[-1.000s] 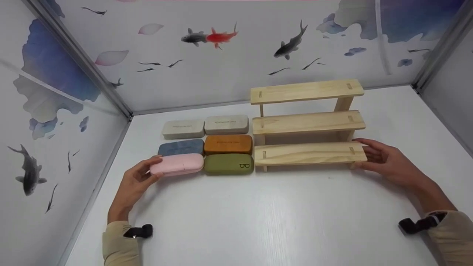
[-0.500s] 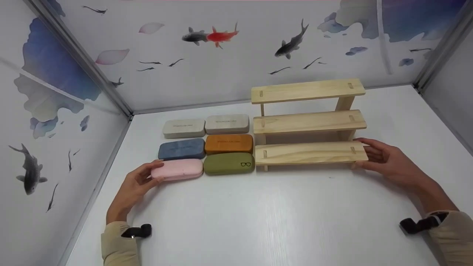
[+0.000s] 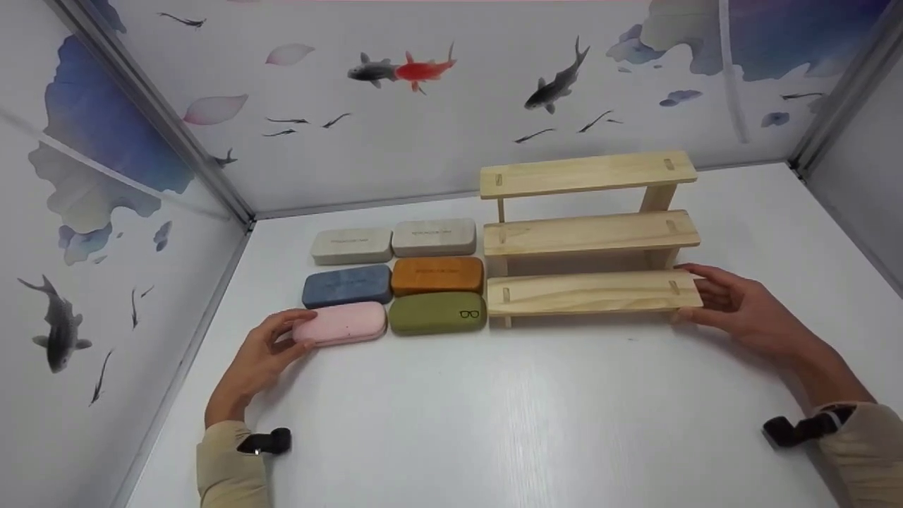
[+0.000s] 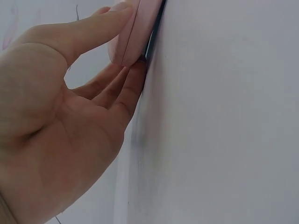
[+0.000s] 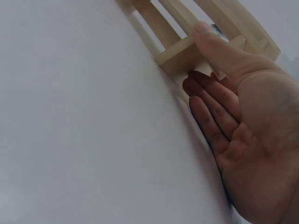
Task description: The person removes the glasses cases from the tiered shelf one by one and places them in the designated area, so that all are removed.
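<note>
My left hand point(image 3: 257, 356) grips the left end of a pink glasses case point(image 3: 347, 323), thumb in front and fingers behind. In the left wrist view the thumb presses the side of the case point(image 4: 132, 42), close over the table. Right of it lies an olive green glasses case point(image 3: 430, 314) with a printed glasses mark; behind it is a blue case point(image 3: 346, 286). At the right end of the three-tier wooden rack point(image 3: 585, 294), my right hand point(image 3: 755, 317) holds the lowest step's side panel point(image 5: 187, 57) between thumb and fingers.
An orange case point(image 3: 437, 275) sits behind the green one. Two pale grey cases, the left one point(image 3: 351, 247) and the right one point(image 3: 434, 237), form the back row. A fish-patterned wall point(image 3: 480, 141) rises behind the white table point(image 3: 508, 416).
The pink case has come down toward me with my left hand, from overlapping the blue case to lying in front of it, level with the green case. My right hand has stayed at the rack.
</note>
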Available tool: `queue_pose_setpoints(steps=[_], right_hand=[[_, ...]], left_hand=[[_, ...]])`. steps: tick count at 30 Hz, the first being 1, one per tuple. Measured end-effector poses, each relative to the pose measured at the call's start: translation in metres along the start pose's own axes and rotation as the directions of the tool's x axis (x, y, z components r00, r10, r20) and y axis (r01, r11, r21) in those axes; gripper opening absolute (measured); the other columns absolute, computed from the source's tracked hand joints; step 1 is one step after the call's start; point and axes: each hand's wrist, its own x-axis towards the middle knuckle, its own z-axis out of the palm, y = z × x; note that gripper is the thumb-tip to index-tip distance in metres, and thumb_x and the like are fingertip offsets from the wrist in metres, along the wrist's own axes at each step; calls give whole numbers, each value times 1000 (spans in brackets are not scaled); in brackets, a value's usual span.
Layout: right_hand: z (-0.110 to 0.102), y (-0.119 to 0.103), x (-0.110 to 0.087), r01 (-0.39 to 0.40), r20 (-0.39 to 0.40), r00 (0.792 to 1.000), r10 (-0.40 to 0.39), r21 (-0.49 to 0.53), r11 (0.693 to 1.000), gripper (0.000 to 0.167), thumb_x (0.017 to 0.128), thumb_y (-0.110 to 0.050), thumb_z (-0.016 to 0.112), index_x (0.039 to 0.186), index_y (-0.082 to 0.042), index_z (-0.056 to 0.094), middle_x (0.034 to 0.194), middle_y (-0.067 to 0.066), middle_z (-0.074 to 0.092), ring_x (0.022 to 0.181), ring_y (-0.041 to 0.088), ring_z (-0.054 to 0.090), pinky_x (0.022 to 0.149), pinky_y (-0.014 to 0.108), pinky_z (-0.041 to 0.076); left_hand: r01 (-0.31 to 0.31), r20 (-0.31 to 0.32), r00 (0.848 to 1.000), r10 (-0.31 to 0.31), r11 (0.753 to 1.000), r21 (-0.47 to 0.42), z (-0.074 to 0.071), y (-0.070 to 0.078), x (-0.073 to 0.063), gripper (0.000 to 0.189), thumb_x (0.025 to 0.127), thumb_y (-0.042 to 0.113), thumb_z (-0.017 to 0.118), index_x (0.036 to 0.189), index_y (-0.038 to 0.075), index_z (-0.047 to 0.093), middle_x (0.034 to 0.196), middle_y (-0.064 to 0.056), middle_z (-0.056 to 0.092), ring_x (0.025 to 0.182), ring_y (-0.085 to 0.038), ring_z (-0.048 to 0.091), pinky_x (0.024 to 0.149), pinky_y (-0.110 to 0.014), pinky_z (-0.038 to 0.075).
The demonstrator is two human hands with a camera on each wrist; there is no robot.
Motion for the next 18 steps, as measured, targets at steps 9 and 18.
queue_pose_setpoints(steps=[9, 18], right_hand=[[3, -1, 1, -6, -13, 1000, 6, -29, 1000, 77, 103, -19, 78, 169, -14, 38, 143, -14, 65, 123, -11, 65, 93, 9, 55], [6, 0, 1, -44, -22, 999, 43, -8, 999, 80, 101, -20, 80, 169, -18, 39, 150, -1, 65, 125, -10, 64, 94, 11, 56]], left_hand=[[34, 5, 999, -34, 999, 41, 2, 8, 2, 51, 104, 25, 77, 152, 21, 60, 165, -7, 50, 157, -37, 43, 129, -58, 39], [143, -60, 989, -136, 981, 134, 3, 21, 7, 57, 109, 52, 62, 155, 19, 57, 172, -15, 40, 164, -40, 29, 133, -67, 24]])
